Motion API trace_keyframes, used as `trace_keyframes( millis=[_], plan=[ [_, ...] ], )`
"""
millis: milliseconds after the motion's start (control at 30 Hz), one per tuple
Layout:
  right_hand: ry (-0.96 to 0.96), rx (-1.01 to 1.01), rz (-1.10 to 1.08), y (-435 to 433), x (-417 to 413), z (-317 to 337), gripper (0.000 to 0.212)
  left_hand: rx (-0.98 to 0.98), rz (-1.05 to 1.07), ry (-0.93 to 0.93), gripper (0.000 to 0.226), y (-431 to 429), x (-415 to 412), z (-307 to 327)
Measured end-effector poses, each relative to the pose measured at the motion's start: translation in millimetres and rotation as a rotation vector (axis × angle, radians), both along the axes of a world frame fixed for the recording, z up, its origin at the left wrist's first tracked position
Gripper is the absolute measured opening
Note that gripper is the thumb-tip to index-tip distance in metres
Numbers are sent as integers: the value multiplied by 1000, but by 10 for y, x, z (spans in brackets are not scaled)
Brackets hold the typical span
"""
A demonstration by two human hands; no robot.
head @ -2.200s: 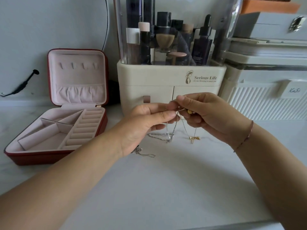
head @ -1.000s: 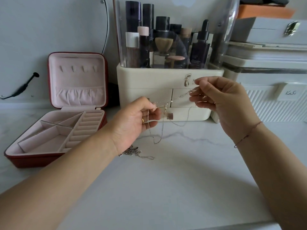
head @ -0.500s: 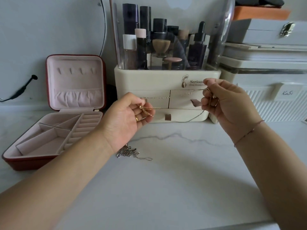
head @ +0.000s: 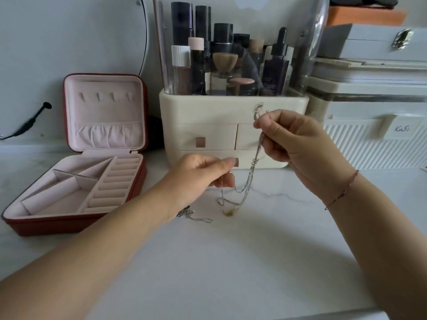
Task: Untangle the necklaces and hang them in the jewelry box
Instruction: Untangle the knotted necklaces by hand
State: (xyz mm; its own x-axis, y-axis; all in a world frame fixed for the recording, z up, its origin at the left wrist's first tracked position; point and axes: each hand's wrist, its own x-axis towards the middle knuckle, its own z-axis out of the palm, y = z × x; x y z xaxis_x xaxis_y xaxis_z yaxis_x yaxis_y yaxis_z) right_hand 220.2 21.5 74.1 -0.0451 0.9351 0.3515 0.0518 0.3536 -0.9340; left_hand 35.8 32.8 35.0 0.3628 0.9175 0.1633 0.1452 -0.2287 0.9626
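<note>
Both hands pinched one chain [head: 250, 179]: right hand [head: 298, 146] higher, left hand [head: 198, 176] lower, above the counter [head: 231, 262].

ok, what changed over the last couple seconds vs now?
The hands pulled apart, stretching a chain level between them; now the right hand sits higher, the left hand has dropped, and the chain hangs slack toward the counter. Both grips stayed pinched on it. The loose necklace and the jewelry box, open and empty, stayed put.
</note>
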Motion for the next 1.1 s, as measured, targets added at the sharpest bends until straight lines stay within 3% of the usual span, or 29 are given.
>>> trace_keyframes(
  millis=[133,267,500,700,867,1000,1100],
  plan=[
    [-63,-41,141,-14,-56,-33,12,-22,14,1,23,26,-10,-17],
    [-151,-49,232,-27,-105,-66,12,-83,-64,-87,35,25,-12,5],
    [-232,-30,198,-23,-120,-80,11,-164,-207,-131,32,-24,-11,22],
    [-358,32,107,-9,-89,-85,7,-115,-107,-148,19,13,-35,19],
    [-314,63,58,13,-48,-73,5,-121,-30,-142,27,43,-54,14],
    [-307,104,8,22,-41,-83,12,-104,-5,-129,12,34,-52,32],
    [-293,130,-8,4,-49,-72,13,-101,-6,-144,13,37,-48,35]
  ],
)
